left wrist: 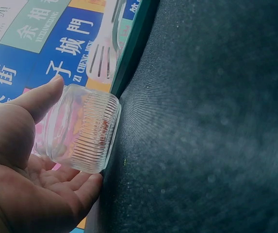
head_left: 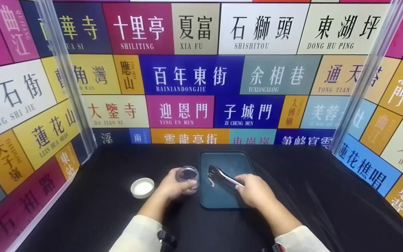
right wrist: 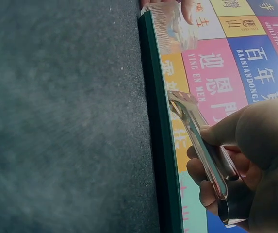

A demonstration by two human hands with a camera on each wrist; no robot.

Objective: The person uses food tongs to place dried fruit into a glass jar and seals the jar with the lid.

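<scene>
My left hand [head_left: 172, 184] grips a clear glass jar [left wrist: 96, 128] with ribbed sides, thumb on one side and fingers around the other. The jar stands upright, its open mouth facing up, right beside the left edge of the dark teal tray [head_left: 219, 202]. My right hand [head_left: 257, 191] holds metal tongs [right wrist: 204, 141] between thumb and fingers. In the head view the slotted tips of the tongs hang over the tray's left half, close to a small pale, curved piece [head_left: 212, 182]. The jar's inside looks see-through.
A round white-centred lid [head_left: 142, 188] lies on the black cloth [head_left: 110, 213] left of the jar. Panels with colourful lettering [head_left: 187, 73] enclose the back and both sides, and clear upright posts [head_left: 72, 80] stand at the corners.
</scene>
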